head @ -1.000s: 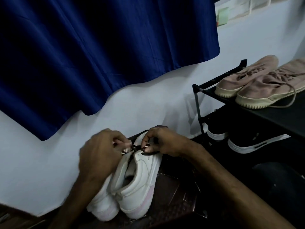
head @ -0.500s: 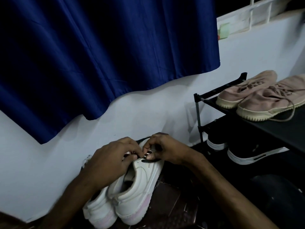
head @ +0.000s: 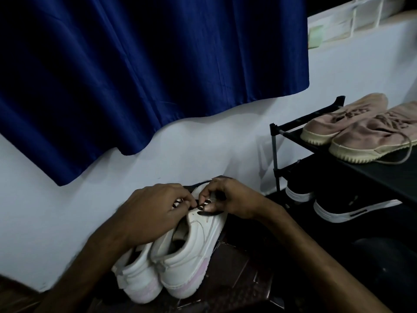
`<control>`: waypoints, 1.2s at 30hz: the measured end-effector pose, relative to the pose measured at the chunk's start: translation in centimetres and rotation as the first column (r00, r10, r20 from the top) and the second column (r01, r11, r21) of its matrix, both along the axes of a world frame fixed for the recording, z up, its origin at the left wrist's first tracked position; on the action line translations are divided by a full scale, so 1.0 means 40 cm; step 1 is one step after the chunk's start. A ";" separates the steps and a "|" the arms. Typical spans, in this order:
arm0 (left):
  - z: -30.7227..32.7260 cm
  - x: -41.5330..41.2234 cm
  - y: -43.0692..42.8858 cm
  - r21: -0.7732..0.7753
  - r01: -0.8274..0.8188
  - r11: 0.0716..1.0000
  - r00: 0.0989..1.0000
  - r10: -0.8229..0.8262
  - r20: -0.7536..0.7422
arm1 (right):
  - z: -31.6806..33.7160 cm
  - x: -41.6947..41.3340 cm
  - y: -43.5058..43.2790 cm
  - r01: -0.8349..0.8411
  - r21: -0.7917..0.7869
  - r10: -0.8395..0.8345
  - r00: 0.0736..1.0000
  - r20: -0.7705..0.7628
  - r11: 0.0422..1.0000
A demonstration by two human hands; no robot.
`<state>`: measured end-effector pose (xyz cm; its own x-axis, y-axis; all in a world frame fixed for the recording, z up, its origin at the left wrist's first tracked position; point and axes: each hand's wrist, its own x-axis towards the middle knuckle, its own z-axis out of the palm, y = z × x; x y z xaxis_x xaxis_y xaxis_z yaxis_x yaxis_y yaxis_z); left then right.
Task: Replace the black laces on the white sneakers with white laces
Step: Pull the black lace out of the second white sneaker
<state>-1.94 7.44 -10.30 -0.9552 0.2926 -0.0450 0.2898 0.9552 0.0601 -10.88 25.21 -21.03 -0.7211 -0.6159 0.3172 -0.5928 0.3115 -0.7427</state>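
Note:
Two white sneakers stand side by side on a dark brown stool (head: pixel 237 272), heels toward me. The right sneaker (head: pixel 191 251) carries a black lace (head: pixel 204 207) across its upper eyelets. My left hand (head: pixel 149 215) lies over that sneaker's left side and its fingertips pinch the black lace. My right hand (head: pixel 228 199) pinches the same lace from the right, fingers curled over the shoe's front. The left sneaker (head: pixel 137 276) is partly hidden under my left forearm. No white lace is in view.
A dark blue curtain (head: pixel 146 75) hangs over the white wall behind. To the right stands a black shoe rack (head: pixel 276 141) with two pink sneakers (head: pixel 361 132) on top and black shoes with white soles (head: pixel 347 208) below.
The view has tilted so hands and sneakers sit lower in frame. My left hand has closed in toward the right hand at the lace. Both keep pinching the black lace.

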 end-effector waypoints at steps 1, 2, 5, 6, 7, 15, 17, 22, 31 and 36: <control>0.003 0.000 -0.012 -0.013 0.000 1.000 1.000 0.000 0.012 | 0.000 -0.001 0.000 -0.009 -0.005 0.009 1.000 0.007 1.000; 0.004 0.000 -0.020 -0.025 0.004 1.000 1.000 -0.004 0.030 | 0.000 -0.003 0.001 -0.014 -0.006 0.014 1.000 0.012 1.000; -0.009 -0.006 -0.029 -0.066 0.051 0.997 0.999 -0.050 0.021 | -0.005 -0.011 0.004 -0.027 -0.008 0.027 0.999 0.033 1.000; -0.015 -0.010 -0.026 -0.107 0.060 0.992 0.998 -0.061 -0.005 | -0.007 -0.011 0.004 -0.026 -0.013 0.027 0.999 0.039 1.000; -0.023 -0.014 -0.022 -0.148 0.068 0.987 0.997 -0.074 -0.036 | -0.009 -0.011 0.004 -0.024 -0.018 0.025 0.999 0.045 1.000; -0.051 -0.028 -0.016 -0.016 -0.062 0.998 0.941 0.053 -0.335 | -0.007 -0.013 -0.002 -0.023 0.020 0.022 0.999 0.038 1.000; -0.048 -0.033 -0.024 0.152 -0.194 0.969 0.890 0.239 -0.389 | -0.005 -0.013 -0.005 -0.029 0.036 0.028 0.999 0.043 0.999; -0.024 -0.081 -0.081 0.343 -0.388 0.856 0.728 0.513 -0.456 | 0.004 -0.016 -0.006 -0.039 0.066 0.036 0.998 0.042 0.997; -0.018 -0.047 -0.029 0.067 0.046 0.997 0.993 -0.038 -0.113 | 0.018 -0.018 -0.001 -0.013 0.115 0.011 1.000 0.017 0.993; -0.041 -0.046 0.002 -0.163 0.056 0.985 0.995 -0.069 -0.074 | 0.014 -0.015 -0.008 -0.009 0.158 0.006 1.000 0.017 0.987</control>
